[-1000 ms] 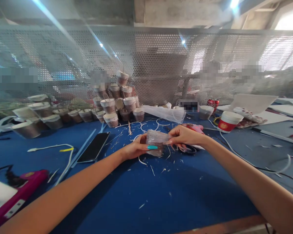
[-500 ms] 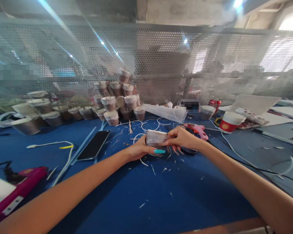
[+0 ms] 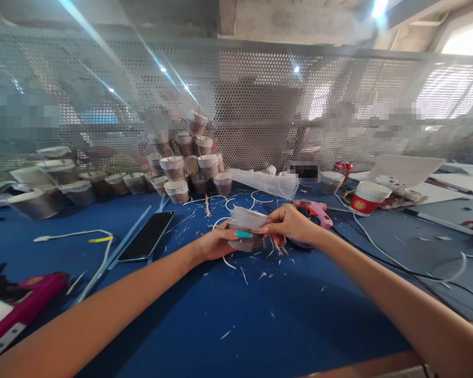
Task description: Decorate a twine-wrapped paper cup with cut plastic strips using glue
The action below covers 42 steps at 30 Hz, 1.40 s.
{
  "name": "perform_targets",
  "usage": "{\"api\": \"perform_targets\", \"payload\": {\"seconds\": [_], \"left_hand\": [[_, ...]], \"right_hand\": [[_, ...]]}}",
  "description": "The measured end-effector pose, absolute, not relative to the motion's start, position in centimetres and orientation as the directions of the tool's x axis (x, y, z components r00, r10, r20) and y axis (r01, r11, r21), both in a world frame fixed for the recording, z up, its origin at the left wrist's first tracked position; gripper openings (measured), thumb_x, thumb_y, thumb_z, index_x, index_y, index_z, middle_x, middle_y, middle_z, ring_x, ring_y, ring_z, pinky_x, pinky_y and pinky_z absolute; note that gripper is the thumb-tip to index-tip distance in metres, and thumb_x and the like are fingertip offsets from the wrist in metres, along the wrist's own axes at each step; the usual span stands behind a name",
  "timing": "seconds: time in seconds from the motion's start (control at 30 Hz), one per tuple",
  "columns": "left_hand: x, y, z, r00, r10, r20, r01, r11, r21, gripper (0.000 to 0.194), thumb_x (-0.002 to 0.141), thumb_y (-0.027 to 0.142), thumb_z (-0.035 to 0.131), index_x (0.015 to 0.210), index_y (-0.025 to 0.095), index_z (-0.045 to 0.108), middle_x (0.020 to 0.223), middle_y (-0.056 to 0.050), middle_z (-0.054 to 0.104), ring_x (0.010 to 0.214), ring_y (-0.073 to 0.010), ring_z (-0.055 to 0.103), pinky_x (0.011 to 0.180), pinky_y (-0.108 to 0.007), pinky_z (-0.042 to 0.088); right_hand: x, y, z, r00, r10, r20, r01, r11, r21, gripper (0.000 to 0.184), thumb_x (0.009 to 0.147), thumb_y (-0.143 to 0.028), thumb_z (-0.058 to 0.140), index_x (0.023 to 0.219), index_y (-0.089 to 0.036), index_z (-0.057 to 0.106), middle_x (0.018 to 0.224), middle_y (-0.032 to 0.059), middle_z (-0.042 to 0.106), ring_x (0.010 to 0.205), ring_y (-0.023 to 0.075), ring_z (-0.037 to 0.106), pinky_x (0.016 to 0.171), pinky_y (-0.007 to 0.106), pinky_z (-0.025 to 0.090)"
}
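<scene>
Over the middle of the blue table, a small cup (image 3: 246,218) with a wide white, ribbed band and a brownish lower part is held between both hands. My left hand (image 3: 217,240) wraps its left side, the thumb with a long turquoise nail lying across the front. At the cup's right edge, my right hand (image 3: 282,222) is closed, thumb and fingers pinching the white band. The cup's far side and inside are hidden. White cord (image 3: 229,262) and thin scraps lie beneath the hands. Just beyond the right hand rests a pink glue gun (image 3: 320,212).
Similar small pots (image 3: 172,169) are stacked at the back, with several more to the left. A black phone (image 3: 147,236) and a magenta device (image 3: 27,304) lie left. Red-and-white paper cups (image 3: 368,199), a red can (image 3: 341,169) and cables (image 3: 394,262) are right. A perforated metal screen (image 3: 256,94) stands behind.
The cup has turned and tilted slightly in my hands, and my left thumb has shifted left across it. The whole view has moved a little.
</scene>
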State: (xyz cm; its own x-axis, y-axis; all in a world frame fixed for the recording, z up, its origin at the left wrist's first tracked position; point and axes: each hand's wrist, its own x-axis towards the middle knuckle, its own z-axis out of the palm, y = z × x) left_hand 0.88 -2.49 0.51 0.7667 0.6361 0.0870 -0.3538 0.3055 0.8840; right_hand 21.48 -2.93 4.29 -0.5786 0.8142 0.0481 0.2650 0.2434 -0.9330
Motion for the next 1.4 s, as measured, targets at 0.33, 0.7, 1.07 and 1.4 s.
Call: {"api": "perform_targets", "payload": {"seconds": [0.33, 0.7, 1.07, 1.4], "left_hand": [[1.71, -3.11, 0.79, 0.694, 0.707, 0.137, -0.288, 0.099, 0.952, 0.054, 0.056, 0.01, 0.07, 0.108, 0.015, 0.057, 0.096, -0.009, 0.065, 0.082, -0.0173, 0.06, 0.072, -0.026, 0.044], [1.13, -2.45, 0.09, 0.719, 0.689, 0.087, -0.342, 0.242, 0.908, 0.048, 0.06, 0.019, 0.07, 0.106, 0.012, 0.058, 0.092, -0.011, 0.065, 0.083, -0.0206, 0.061, 0.08, -0.034, 0.045], [1.69, -2.98, 0.5, 0.674, 0.732, 0.1, -0.308, 0.155, 0.939, 0.04, 0.063, 0.012, 0.065, 0.103, 0.014, 0.058, 0.092, -0.008, 0.064, 0.084, -0.0184, 0.06, 0.079, -0.031, 0.046], [1.35, -2.48, 0.28, 0.673, 0.736, 0.073, -0.378, 0.256, 0.89, 0.047, 0.058, 0.02, 0.07, 0.102, 0.01, 0.059, 0.095, -0.011, 0.064, 0.087, -0.0214, 0.059, 0.084, -0.038, 0.045]], "right_hand": [[20.85, -3.35, 4.01, -0.552, 0.831, 0.07, 0.247, 0.243, -0.938, 0.03, 0.064, -0.041, 0.067, 0.055, -0.014, 0.059, 0.041, -0.003, 0.056, 0.032, 0.0056, 0.049, 0.035, 0.016, 0.041], [20.97, -3.39, 4.28, -0.506, 0.854, 0.122, 0.222, 0.265, -0.938, 0.029, 0.067, -0.039, 0.065, 0.054, -0.014, 0.058, 0.04, -0.0029, 0.056, 0.031, 0.0047, 0.047, 0.033, 0.015, 0.038], [20.9, -3.48, 4.28, -0.524, 0.845, 0.107, 0.218, 0.255, -0.942, 0.032, 0.067, -0.045, 0.064, 0.059, -0.013, 0.061, 0.042, -0.0023, 0.057, 0.033, 0.0051, 0.05, 0.035, 0.015, 0.04], [20.97, -3.48, 4.16, -0.504, 0.854, 0.13, 0.201, 0.262, -0.944, 0.036, 0.068, -0.048, 0.062, 0.058, -0.013, 0.059, 0.043, -0.0008, 0.059, 0.033, 0.0066, 0.05, 0.035, 0.017, 0.041]]}}
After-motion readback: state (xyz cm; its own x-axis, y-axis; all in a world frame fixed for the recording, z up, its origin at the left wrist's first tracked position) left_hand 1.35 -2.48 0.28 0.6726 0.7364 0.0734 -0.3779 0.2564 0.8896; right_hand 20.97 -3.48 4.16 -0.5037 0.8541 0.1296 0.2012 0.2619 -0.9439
